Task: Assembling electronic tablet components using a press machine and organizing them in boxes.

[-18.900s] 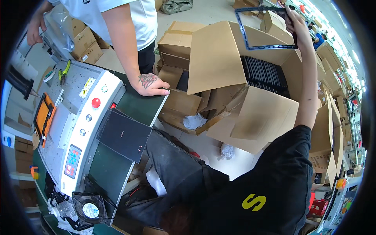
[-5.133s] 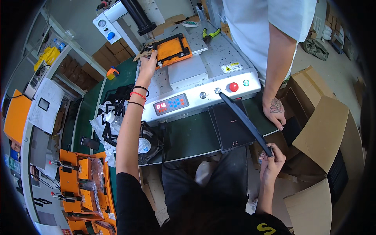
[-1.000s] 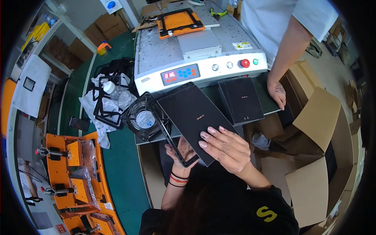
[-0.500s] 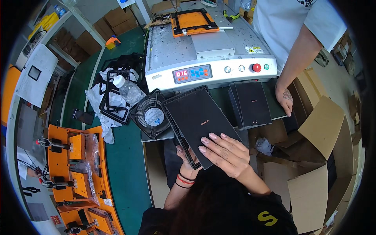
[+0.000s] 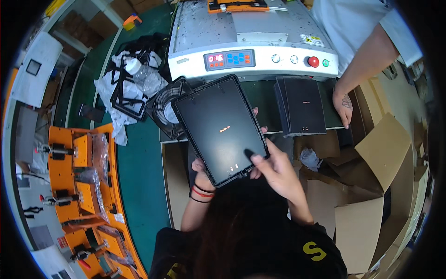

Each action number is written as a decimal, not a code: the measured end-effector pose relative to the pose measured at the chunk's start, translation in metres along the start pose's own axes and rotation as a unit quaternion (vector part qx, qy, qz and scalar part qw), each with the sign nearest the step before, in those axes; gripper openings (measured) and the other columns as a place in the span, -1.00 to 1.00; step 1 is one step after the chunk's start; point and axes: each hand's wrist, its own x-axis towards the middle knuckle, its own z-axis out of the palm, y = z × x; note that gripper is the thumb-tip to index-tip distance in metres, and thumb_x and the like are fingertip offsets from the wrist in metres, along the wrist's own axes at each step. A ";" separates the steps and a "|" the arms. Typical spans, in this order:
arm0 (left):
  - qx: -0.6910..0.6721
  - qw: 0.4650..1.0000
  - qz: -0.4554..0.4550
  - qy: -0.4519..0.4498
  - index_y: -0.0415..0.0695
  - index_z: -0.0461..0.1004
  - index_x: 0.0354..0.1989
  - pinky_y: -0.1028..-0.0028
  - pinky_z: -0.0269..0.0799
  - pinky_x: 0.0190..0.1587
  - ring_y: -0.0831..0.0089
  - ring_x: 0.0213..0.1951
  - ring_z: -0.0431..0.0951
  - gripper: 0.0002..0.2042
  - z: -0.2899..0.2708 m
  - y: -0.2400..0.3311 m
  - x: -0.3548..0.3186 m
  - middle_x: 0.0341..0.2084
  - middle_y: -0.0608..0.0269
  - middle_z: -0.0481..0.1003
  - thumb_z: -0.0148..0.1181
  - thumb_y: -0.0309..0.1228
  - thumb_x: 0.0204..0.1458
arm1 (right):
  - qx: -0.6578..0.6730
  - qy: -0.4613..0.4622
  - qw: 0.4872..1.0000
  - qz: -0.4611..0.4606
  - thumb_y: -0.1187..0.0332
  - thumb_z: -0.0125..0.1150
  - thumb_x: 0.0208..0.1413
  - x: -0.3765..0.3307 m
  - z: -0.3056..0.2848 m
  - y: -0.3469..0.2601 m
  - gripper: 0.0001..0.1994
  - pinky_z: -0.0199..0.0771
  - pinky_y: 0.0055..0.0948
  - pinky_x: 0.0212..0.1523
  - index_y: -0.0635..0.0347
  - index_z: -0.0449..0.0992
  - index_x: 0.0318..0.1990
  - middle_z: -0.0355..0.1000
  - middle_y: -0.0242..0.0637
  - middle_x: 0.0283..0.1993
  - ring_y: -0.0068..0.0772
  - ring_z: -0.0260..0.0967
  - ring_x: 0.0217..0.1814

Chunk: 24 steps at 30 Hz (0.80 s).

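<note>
A black plastic frame [image 5: 187, 133] is tilted up in front of me, with a dark glossy panel [image 5: 213, 118] seated inside its rim. The panel bears small orange marks. My left hand [image 5: 202, 174] grips the frame from beneath at its lower left; most of its fingers are hidden behind it. Fingertips also show past the frame's right edge, probably from that hand. At the lower right corner my right hand [image 5: 280, 173] is closed on the frame, its thumb pressing on the panel's face. To the right lies a stack of similar black panels [image 5: 304, 106].
Behind stands a grey machine [image 5: 260, 63] with a display and buttons. A round fan [image 5: 162, 104], black frames [image 5: 125, 95] and a plastic bottle [image 5: 133, 66] lie left. Orange clamp fixtures [image 5: 83, 195] stand lower left, open cartons [image 5: 362, 223] right. A co-worker's hand [image 5: 343, 107] rests beside the stack.
The panel, earlier askew over the frame under my right hand, now sits within the rim. My right hand has moved from lying across the panel to the corner. The view has shifted.
</note>
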 end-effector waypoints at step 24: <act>0.141 0.683 0.376 0.610 -0.08 0.03 0.20 0.31 0.40 0.02 0.32 0.03 0.38 -0.57 0.039 0.083 -0.185 0.03 0.12 0.29 -0.12 -0.24 0.20 | -0.188 -0.396 0.831 -0.343 0.50 0.28 -0.13 0.030 0.159 -0.007 -0.42 0.39 -0.40 -0.33 0.19 0.30 0.14 0.39 -0.13 -0.25 -0.26 0.33 -0.42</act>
